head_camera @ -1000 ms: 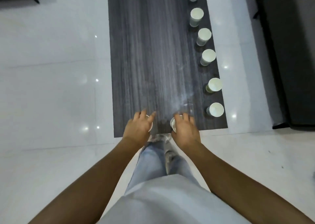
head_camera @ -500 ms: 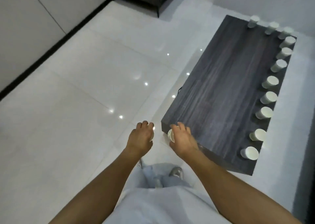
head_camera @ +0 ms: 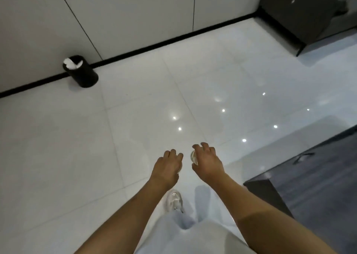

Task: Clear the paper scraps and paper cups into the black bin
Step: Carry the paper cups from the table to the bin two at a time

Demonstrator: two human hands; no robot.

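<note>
My right hand point(head_camera: 207, 163) is closed around a white paper cup point(head_camera: 193, 157) whose rim shows at the thumb side. My left hand point(head_camera: 167, 165) is closed around a second paper cup, almost wholly hidden under the fingers. Both hands are held out over the white floor, side by side. The black bin point(head_camera: 83, 73) stands on the floor at the upper left against the wall, far from both hands, with white paper point(head_camera: 72, 63) showing in its mouth.
A dark wood-grain low table point(head_camera: 316, 176) fills the lower right, its corner close to my right arm. A dark cabinet point(head_camera: 301, 12) stands at the upper right. White tiled floor lies between me and the bin. My shoe point(head_camera: 173, 200) shows below the hands.
I have turned left, away from the table with its row of cups. The black bin has come into view at the upper left. Both hands still hold their cups.
</note>
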